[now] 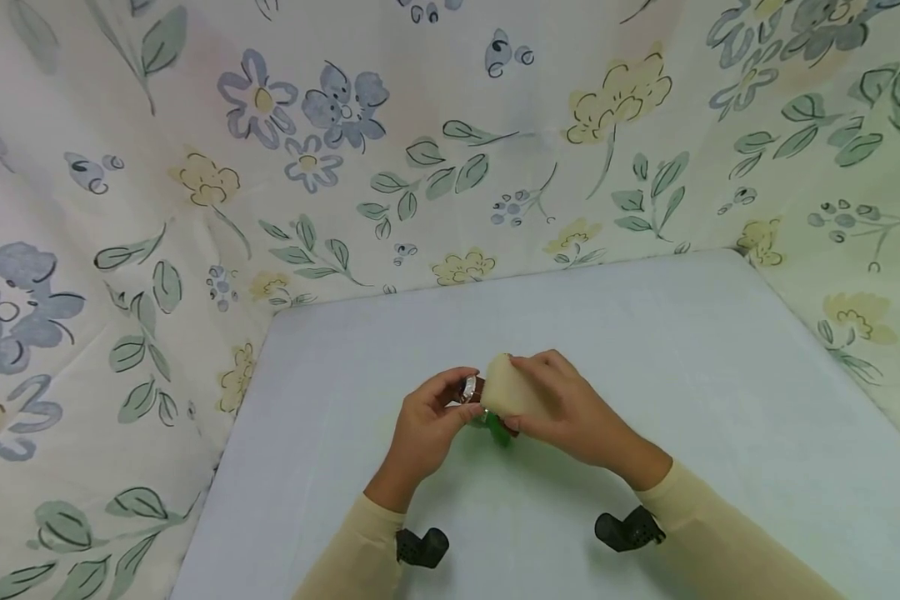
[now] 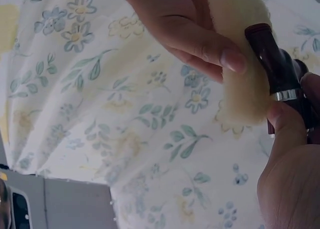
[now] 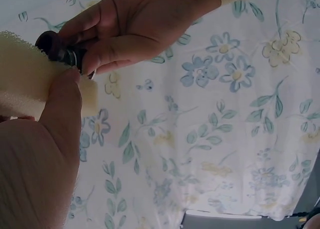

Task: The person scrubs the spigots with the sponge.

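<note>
My left hand (image 1: 426, 427) holds a small dark red-brown object (image 2: 270, 54) with a tube-shaped part and a shiny silver band. Thumb and fingers pinch it near that band; its exact kind does not show. A cream sponge block (image 1: 512, 392) is in my right hand (image 1: 583, 414), thumb on one side and fingers on the other. In the left wrist view the sponge lies right against the tube part. The right wrist view shows the tube end (image 3: 47, 43) sticking out past the sponge's edge. Below the hands, in the head view, a green piece (image 1: 499, 430) hangs beside the brown object, partly hidden.
Both hands are above a white table (image 1: 330, 375). Flowered cloth (image 1: 435, 175) hangs behind it and along both sides. A black wrist camera (image 1: 423, 547) sits at the left sleeve, another black camera (image 1: 628, 530) at the right.
</note>
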The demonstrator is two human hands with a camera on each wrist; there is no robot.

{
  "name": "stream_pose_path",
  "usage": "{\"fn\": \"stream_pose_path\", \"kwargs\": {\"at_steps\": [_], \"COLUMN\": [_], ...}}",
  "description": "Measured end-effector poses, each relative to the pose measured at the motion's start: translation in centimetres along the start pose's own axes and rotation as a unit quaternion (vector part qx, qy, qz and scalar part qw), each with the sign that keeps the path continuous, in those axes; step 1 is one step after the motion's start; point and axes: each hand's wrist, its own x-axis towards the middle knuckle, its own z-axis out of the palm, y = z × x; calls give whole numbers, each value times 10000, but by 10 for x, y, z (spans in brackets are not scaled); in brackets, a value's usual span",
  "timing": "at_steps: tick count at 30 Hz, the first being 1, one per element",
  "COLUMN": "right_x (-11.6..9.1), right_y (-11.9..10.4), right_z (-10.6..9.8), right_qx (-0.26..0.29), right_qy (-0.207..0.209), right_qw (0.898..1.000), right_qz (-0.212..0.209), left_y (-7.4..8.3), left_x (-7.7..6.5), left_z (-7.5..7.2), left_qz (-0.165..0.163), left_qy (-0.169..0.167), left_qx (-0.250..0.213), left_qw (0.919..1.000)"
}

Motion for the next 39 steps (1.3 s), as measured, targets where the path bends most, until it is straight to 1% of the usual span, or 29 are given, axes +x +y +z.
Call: {"fn": "stream_pose_path", "kwargs": {"at_steps": [4, 10, 18, 21, 30, 39], "right_x": [-2, -1, -1, -1, 2, 3], "right_y": [-2, 0, 2, 4, 15, 17], "right_z": [1, 2, 3, 3, -1, 0], "right_qx": [65, 21, -24, -67, -318, -284], "right_qy": [-116, -135, -119, -103, 98, 109], "right_qw": [9999, 9996, 9997, 9998, 9994, 9994], "right_qz": [-97, -230, -191, -177, -135, -183], "left_y": [-2, -2, -3, -3, -2, -4], "left_x": [2, 2, 1, 0, -2, -5], "left_z": [1, 0, 0, 0, 4, 2], "left_qz": [-104, -211, -211, -210, -146, -28], "left_qy": [87, 165, 111, 113, 16, -61], "left_qx": [-9, 27, -41, 4, -14, -17], "left_qw": [9999, 9996, 9997, 9997, 9999, 10000]}}
